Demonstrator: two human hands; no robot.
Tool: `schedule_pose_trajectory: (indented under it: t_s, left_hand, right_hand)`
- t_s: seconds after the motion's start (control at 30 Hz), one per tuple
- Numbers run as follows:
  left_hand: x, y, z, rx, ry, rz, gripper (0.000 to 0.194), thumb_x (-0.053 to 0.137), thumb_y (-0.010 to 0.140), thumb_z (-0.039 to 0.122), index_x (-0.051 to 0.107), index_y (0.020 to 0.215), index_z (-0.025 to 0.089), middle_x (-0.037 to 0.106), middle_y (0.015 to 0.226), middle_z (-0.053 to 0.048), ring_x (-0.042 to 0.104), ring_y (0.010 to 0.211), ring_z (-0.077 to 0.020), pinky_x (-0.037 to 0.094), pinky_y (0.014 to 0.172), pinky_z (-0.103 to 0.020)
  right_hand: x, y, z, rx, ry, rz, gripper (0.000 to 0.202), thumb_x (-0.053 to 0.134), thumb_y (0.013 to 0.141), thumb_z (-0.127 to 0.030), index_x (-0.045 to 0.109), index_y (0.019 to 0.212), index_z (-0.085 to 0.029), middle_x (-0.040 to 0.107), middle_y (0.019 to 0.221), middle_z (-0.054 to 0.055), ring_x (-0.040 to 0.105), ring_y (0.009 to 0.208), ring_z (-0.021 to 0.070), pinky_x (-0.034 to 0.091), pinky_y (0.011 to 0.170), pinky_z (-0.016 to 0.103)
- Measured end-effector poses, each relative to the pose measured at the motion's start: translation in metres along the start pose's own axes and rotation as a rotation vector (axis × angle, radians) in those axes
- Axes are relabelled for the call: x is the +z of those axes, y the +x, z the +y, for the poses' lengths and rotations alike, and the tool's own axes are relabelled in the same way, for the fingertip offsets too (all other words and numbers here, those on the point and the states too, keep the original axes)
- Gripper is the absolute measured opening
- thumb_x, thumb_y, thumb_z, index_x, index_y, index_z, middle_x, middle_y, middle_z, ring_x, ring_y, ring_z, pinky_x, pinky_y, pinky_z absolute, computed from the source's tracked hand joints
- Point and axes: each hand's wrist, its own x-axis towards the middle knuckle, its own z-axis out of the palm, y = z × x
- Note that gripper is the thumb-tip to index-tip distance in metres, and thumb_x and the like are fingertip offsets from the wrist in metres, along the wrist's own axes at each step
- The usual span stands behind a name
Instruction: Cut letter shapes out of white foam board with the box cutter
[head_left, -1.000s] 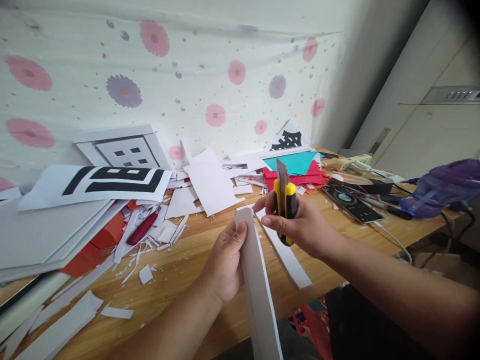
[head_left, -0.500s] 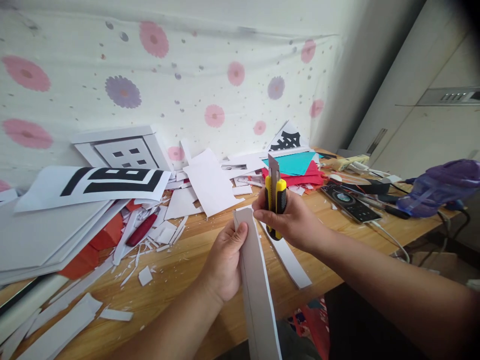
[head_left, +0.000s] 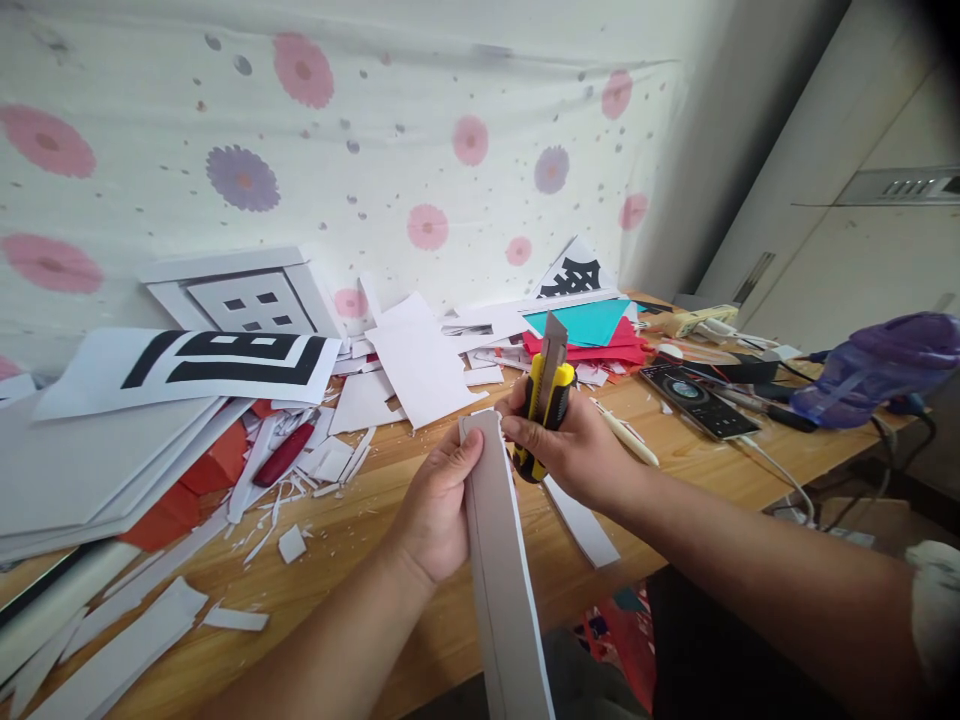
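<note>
My left hand (head_left: 442,500) grips a long strip of white foam board (head_left: 504,560) near its far end, thumb on top. A pencil-like line runs along the strip's left side. In my right hand (head_left: 577,450) is a yellow and black utility knife (head_left: 546,400), its blade out and pointing up and away. The fingertips of that hand are at the strip's far right corner; whether they pinch it I cannot tell. Under my right hand, another white strip (head_left: 585,525) lies on the wooden table (head_left: 367,580).
White offcuts (head_left: 330,462) and a dark red-handled tool (head_left: 283,455) lie on the left, by stacked boards (head_left: 112,480) under a printed sheet (head_left: 195,370). Teal paper (head_left: 577,322) sits at the back. A phone (head_left: 694,400) and purple bottle (head_left: 877,370) stand right.
Both hands and the board strip have shifted slightly left. The knife leans further to the right. A pale, slim object now shows beyond my right wrist.
</note>
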Motion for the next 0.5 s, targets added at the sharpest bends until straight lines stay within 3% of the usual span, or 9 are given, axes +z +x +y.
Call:
schedule_pose_trajectory:
  t_s: [0.2,0.5]
  left_hand:
    - [-0.0038,0.0016,-0.0018,-0.050,-0.086,-0.017,0.024,0.062,0.080,0.038,0.062,0.093,0.018,0.057,0.057,0.002,0.053,0.045,-0.0086,0.045,0.042,-0.018]
    - [-0.0037,-0.0004,-0.0046,-0.066,-0.079,-0.038,0.026,0.067,0.075,0.040,0.061,0.082,0.015,0.057,0.054,0.001,0.053,0.043,-0.0086,0.044,0.040,-0.017]
  right_hand:
    - [0.0121,-0.0018,0.0031,0.125,0.357,-0.016,0.026,0.067,0.074,-0.031,0.044,0.082,-0.022,0.053,0.061,-0.005,0.051,0.046,0.0108,0.040,0.040,0.023]
    - [0.0065,-0.0044,-0.0029,0.325,0.358,0.081,0.028,0.070,0.066,-0.024,0.047,0.080,-0.020,0.051,0.059,-0.006,0.049,0.051,0.0091,0.040,0.050,0.023]
